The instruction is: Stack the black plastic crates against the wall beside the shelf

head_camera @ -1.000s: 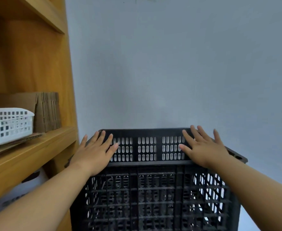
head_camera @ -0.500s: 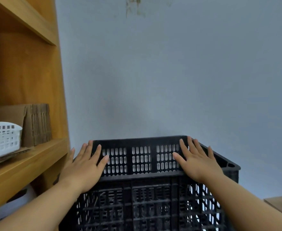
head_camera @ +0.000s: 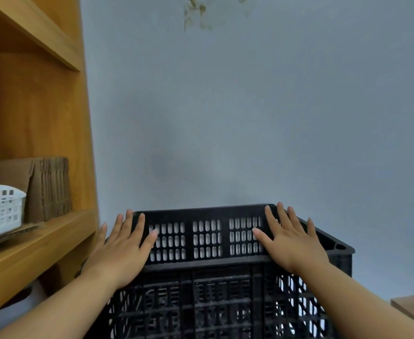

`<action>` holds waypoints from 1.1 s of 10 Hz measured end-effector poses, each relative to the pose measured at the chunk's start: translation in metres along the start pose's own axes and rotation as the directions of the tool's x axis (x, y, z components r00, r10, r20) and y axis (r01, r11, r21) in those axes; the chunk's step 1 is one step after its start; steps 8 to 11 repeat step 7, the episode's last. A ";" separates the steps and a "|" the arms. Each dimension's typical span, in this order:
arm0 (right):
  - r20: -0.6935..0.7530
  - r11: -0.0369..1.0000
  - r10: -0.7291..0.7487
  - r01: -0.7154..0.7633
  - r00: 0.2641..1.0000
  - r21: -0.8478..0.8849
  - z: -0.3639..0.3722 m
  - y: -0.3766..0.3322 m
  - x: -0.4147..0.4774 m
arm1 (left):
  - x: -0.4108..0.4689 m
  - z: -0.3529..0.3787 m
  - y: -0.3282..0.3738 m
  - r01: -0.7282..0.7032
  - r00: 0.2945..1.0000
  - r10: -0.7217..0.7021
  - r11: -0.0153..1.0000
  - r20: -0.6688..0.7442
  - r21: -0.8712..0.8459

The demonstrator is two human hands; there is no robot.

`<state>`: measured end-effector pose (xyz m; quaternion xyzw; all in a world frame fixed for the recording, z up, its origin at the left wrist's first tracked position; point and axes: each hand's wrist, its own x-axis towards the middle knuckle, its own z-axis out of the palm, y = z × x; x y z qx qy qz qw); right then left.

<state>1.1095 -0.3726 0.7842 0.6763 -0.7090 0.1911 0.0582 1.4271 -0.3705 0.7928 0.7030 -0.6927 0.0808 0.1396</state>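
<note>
Crate (head_camera: 206, 238) lower in view | left hand (head_camera: 120, 253), right hand (head_camera: 291, 245) flat, ungripping, on rim | bottom cropped

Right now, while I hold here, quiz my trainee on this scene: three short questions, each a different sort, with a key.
1. True or false: the left hand and the right hand both rest with straight fingers on top of the black crate.
2. What stands on the wooden shelf beside the flattened cardboard? A) white basket B) red bucket C) glass jar
3. Fill in: behind the crate is a grey ____.
Key: 1 true; 2 A; 3 wall.
</note>
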 end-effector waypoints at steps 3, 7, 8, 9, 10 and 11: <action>0.019 1.000 -0.006 0.006 1.000 0.003 -0.001 0.001 -0.005 | -0.007 0.000 0.002 0.023 0.999 -0.022 0.999 -0.035 0.026; -0.263 0.851 -0.181 0.285 0.948 0.441 -0.102 -0.015 -0.074 | -0.069 -0.059 0.045 -0.042 0.978 -0.030 0.940 -0.205 -0.339; -0.263 0.851 -0.181 0.285 0.948 0.441 -0.102 -0.015 -0.074 | -0.069 -0.059 0.045 -0.042 0.978 -0.030 0.940 -0.205 -0.339; -0.263 0.851 -0.181 0.285 0.948 0.441 -0.102 -0.015 -0.074 | -0.069 -0.059 0.045 -0.042 0.978 -0.030 0.940 -0.205 -0.339; -0.263 0.851 -0.181 0.285 0.948 0.441 -0.102 -0.015 -0.074 | -0.069 -0.059 0.045 -0.042 0.978 -0.030 0.940 -0.205 -0.339; -0.263 0.851 -0.181 0.285 0.948 0.441 -0.102 -0.015 -0.074 | -0.069 -0.059 0.045 -0.042 0.978 -0.030 0.940 -0.205 -0.339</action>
